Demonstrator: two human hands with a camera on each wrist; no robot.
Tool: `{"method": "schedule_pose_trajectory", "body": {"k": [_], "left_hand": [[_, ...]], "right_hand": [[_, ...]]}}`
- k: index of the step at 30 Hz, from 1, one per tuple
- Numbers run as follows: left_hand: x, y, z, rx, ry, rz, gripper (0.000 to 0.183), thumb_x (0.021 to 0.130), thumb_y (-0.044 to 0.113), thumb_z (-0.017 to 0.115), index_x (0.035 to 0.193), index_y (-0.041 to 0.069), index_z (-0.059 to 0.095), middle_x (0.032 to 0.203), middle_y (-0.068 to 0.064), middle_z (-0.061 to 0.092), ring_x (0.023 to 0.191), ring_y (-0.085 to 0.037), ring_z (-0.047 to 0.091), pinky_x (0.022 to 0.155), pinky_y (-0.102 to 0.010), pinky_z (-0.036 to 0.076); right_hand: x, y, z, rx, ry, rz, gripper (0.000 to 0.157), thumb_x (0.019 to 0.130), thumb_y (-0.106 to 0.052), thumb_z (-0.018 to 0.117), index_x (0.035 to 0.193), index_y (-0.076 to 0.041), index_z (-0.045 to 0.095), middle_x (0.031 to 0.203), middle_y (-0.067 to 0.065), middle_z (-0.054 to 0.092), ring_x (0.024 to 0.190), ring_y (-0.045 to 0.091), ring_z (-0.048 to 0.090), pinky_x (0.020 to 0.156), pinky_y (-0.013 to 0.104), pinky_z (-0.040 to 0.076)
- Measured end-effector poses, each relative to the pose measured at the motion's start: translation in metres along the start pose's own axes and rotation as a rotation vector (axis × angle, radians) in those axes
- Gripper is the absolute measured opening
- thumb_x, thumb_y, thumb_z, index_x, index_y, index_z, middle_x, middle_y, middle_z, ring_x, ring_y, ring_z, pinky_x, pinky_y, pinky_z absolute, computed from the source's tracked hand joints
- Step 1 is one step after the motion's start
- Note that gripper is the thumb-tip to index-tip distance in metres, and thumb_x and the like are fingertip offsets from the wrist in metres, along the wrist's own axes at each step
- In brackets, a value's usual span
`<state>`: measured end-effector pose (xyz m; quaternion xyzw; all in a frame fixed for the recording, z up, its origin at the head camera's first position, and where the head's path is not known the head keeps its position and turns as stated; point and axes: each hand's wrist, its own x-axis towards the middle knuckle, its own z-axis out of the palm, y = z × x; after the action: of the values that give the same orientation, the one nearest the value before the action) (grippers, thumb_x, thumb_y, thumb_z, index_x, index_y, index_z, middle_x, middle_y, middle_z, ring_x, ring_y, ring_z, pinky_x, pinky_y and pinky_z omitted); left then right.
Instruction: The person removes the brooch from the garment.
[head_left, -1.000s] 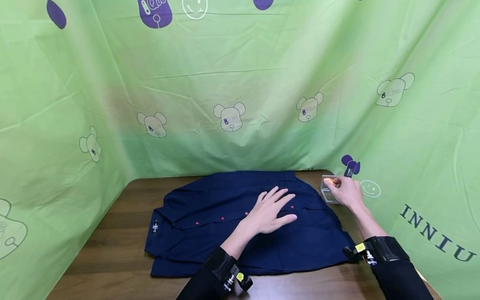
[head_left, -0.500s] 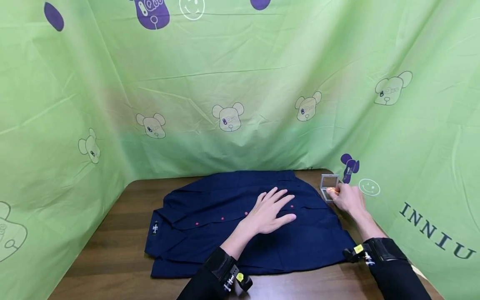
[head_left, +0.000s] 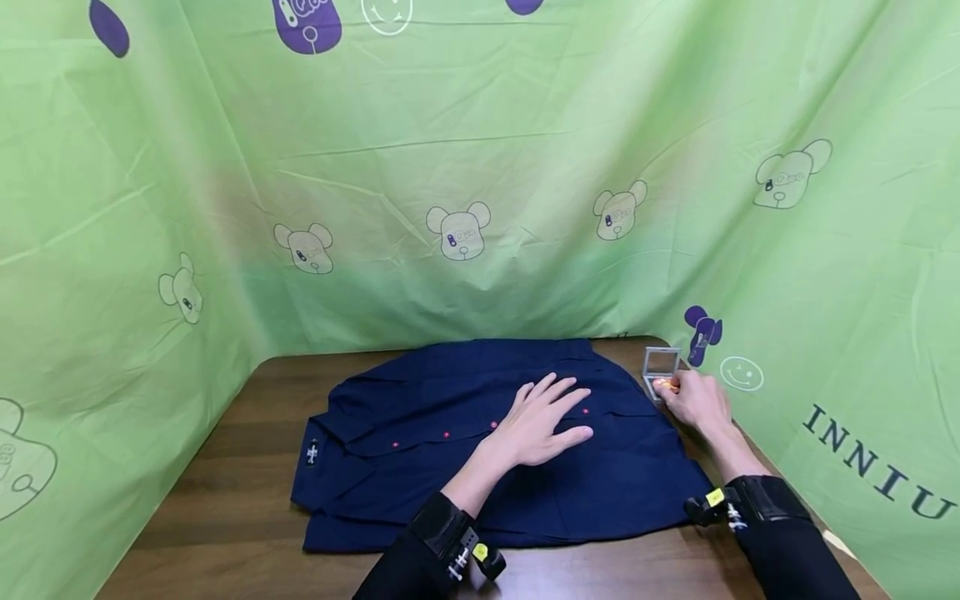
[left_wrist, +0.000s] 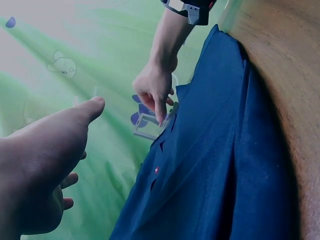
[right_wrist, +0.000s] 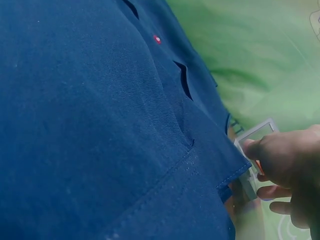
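Note:
A dark blue button-up shirt (head_left: pixel 465 492) with small red buttons lies spread on the table, collar at left. My left hand (head_left: pixel 536 425), fingers spread, is over the shirt's middle; whether it touches the cloth I cannot tell. At the table's far right corner, my right hand (head_left: pixel 697 400) pinches a small bright orange thing (head_left: pixel 666 384) down in a little clear case (head_left: pixel 662 360) with its lid raised. In the right wrist view, the right hand (right_wrist: pixel 287 162) mostly covers the orange piece, so its kind is hidden. The left wrist view shows the left thumb (left_wrist: pixel 90 110) apart from the shirt.
A green printed curtain (head_left: pixel 450 150) encloses the back and both sides. The wooden table (head_left: pixel 217 467) shows to the left of the shirt and along its front. The case stands close to the shirt's hem and the right curtain.
My right hand has lowered the orange thing from the top of the case down into its base, moving slightly nearer me. The left hand and the shirt have stayed put.

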<state>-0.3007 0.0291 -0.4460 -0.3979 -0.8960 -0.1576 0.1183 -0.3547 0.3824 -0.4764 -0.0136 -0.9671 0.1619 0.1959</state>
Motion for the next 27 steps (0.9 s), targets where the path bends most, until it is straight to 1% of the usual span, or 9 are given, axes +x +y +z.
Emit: {"method": "schedule_pose_trajectory", "body": {"k": [5, 14, 18, 24, 27], "left_hand": [[0.0009, 0.0007, -0.0008, 0.009, 0.002, 0.005, 0.062, 0.105, 0.065, 0.038, 0.161, 0.039, 0.031, 0.172, 0.005, 0.029, 0.163, -0.028, 0.021, 0.126, -0.058, 0.026], [0.0003, 0.002, 0.0004, 0.006, -0.002, 0.012, 0.063, 0.105, 0.065, 0.039, 0.161, 0.037, 0.032, 0.171, 0.002, 0.032, 0.162, -0.029, 0.023, 0.125, -0.058, 0.027], [0.0, 0.0031, 0.0007, 0.015, 0.001, 0.013, 0.062, 0.105, 0.065, 0.039, 0.161, 0.038, 0.032, 0.17, 0.001, 0.033, 0.162, -0.029, 0.024, 0.125, -0.058, 0.028], [-0.001, 0.0038, 0.0001, 0.004, 0.004, 0.017, 0.063, 0.105, 0.064, 0.041, 0.16, 0.035, 0.036, 0.17, 0.0, 0.034, 0.161, -0.03, 0.026, 0.124, -0.059, 0.029], [-0.0015, 0.0036, 0.0002, 0.007, 0.001, 0.012, 0.063, 0.105, 0.065, 0.04, 0.16, 0.036, 0.036, 0.17, 0.001, 0.034, 0.161, -0.03, 0.026, 0.124, -0.059, 0.029]], "right_hand": [[0.0021, 0.0009, 0.0011, -0.006, 0.004, -0.002, 0.037, 0.094, -0.04, 0.071, 0.075, -0.009, 0.066, 0.07, 0.014, 0.065, 0.061, 0.033, 0.059, 0.048, 0.037, 0.035], [0.0022, 0.0025, 0.0034, -0.033, -0.015, -0.002, 0.04, 0.095, -0.039, 0.07, 0.07, -0.008, 0.062, 0.067, 0.014, 0.063, 0.059, 0.034, 0.059, 0.047, 0.038, 0.035], [0.0026, 0.0039, 0.0047, -0.035, -0.018, 0.003, 0.041, 0.096, -0.04, 0.069, 0.071, -0.008, 0.061, 0.067, 0.014, 0.063, 0.061, 0.036, 0.06, 0.048, 0.039, 0.035], [0.002, 0.0054, 0.0052, -0.046, -0.026, 0.011, 0.041, 0.096, -0.039, 0.068, 0.071, -0.007, 0.061, 0.067, 0.016, 0.063, 0.061, 0.036, 0.06, 0.047, 0.04, 0.036], [0.0022, 0.0061, 0.0055, -0.047, -0.031, 0.011, 0.04, 0.096, -0.038, 0.067, 0.071, -0.007, 0.061, 0.068, 0.016, 0.064, 0.062, 0.037, 0.06, 0.048, 0.041, 0.037]]}}
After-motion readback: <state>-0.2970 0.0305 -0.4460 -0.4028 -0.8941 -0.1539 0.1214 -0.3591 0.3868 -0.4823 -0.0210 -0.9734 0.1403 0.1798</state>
